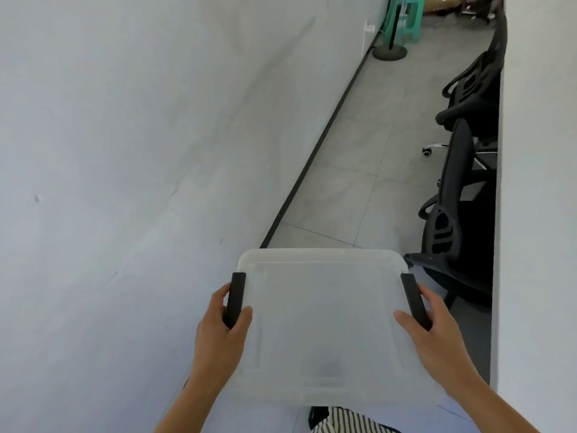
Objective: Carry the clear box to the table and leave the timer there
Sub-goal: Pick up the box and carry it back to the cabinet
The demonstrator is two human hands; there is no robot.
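Note:
A clear plastic box (324, 310) with a frosted lid and two black side latches is held in front of me, above the floor. My left hand (223, 329) grips its left side at the black latch, thumb on the lid. On the opposite side my right hand (432, 329) holds the right latch the same way. A dim dark shape (330, 368) shows through the lid near the box's near edge; I cannot tell what it is. No table is in view.
A white wall (125, 151) runs along my left with a black baseboard (315, 151). Grey tiled floor (368, 157) stretches ahead. Black office chairs (459, 189) stand on the right beside a white partition (537, 214). A black stand base (390, 53) and green stool (410, 20) sit far ahead.

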